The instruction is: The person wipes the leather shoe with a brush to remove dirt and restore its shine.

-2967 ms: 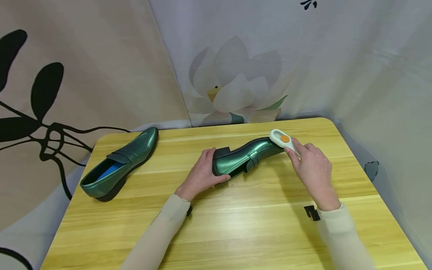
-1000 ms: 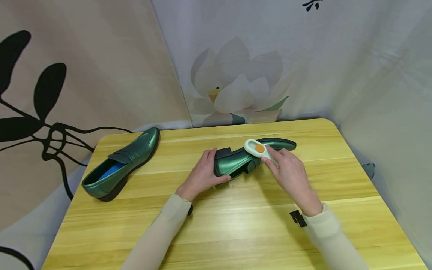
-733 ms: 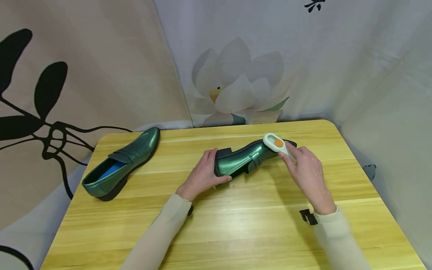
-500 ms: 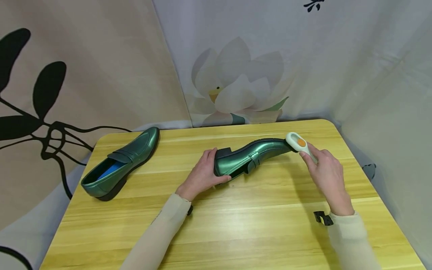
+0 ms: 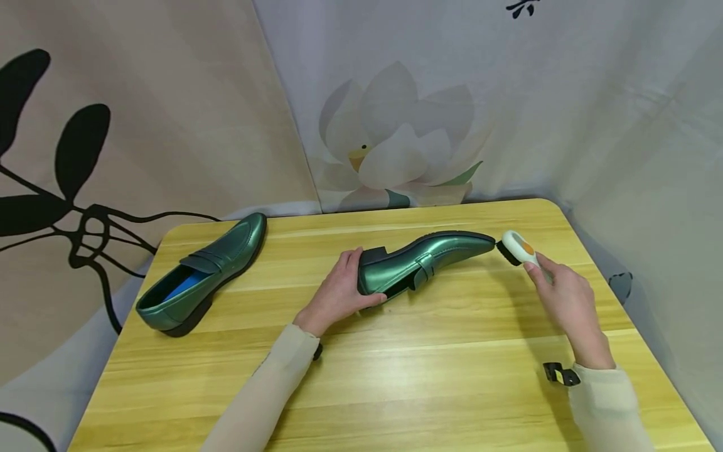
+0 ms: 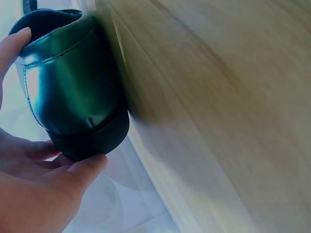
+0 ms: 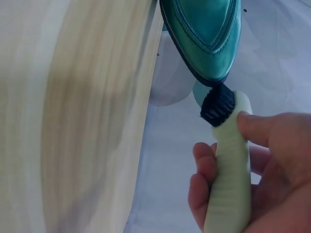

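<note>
My left hand (image 5: pixel 339 292) grips the heel (image 5: pixel 373 255) of a green loafer (image 5: pixel 401 267), its toe (image 5: pixel 477 242) towards my right hand (image 5: pixel 567 298), whose fingers pinch a white shoe brush (image 5: pixel 519 246). Just beyond them, dark bristles (image 7: pixel 218 106) perhaps touch the toe

From here I lose part of the glossy green leather loafer (image 5: pixel 432 254) behind the left hand (image 5: pixel 341 292) at its heel, and the handle end of the white plastic brush (image 5: pixel 516 243) inside the right hand (image 5: pixel 569 298). The right wrist view cuts off all but the loafer's front; the head view crops both cream fabric sleeves (image 5: pixel 265 386) and the pale wooden table (image 5: pixel 384 395) below.
</note>
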{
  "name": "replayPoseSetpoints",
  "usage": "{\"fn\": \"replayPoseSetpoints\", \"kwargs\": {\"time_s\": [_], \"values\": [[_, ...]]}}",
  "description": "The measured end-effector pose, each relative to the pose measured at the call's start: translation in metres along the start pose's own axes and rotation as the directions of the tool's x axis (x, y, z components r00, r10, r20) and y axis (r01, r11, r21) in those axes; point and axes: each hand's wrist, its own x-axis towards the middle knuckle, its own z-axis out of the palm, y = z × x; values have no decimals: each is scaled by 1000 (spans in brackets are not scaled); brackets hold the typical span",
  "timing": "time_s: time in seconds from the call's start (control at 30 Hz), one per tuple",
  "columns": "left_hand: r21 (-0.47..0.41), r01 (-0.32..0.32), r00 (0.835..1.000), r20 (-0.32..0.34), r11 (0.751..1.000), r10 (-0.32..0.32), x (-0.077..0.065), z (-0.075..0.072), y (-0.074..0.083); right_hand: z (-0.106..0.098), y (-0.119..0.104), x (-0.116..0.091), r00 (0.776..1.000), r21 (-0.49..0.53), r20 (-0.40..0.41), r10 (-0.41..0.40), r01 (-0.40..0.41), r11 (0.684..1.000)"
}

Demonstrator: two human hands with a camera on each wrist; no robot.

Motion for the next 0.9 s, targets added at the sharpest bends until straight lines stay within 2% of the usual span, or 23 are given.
{"fn": "replayPoseSetpoints", "kwargs": {"time_s": [0.17, 0.3, 0.53, 0.63, 0.73, 0.8, 0.9], "values": [[7, -3, 1000, 0, 1000, 3, 0, 0, -1, 1, -6, 1, 1000, 25, -24, -14, 15, 1000], [9, -4, 1000, 1, 1000, 4, 0, 0, 0, 6, -15, 3, 995, 40, -86, -56, 60, 997], [10, -11, 1000, -5, 1000, 11, 0, -1, 0, 24, -45, 6, 960, 40, -202, -192, 204, 978], [14, -14, 1000, -9, 1000, 15, 0, -1, -1, 35, -59, 3, 948, 60, -196, -251, 267, 962], [21, -14, 1000, -14, 1000, 14, 0, 0, -1, 44, -72, -1, 935, 68, -156, -318, 331, 941], [20, -15, 1000, -17, 1000, 15, 0, 0, 0, 50, -78, -2, 924, 66, -136, -358, 370, 927], [11, -17, 1000, -15, 1000, 17, -1, 0, 1, 53, -79, -4, 915, 56, -145, -377, 388, 920]]}}
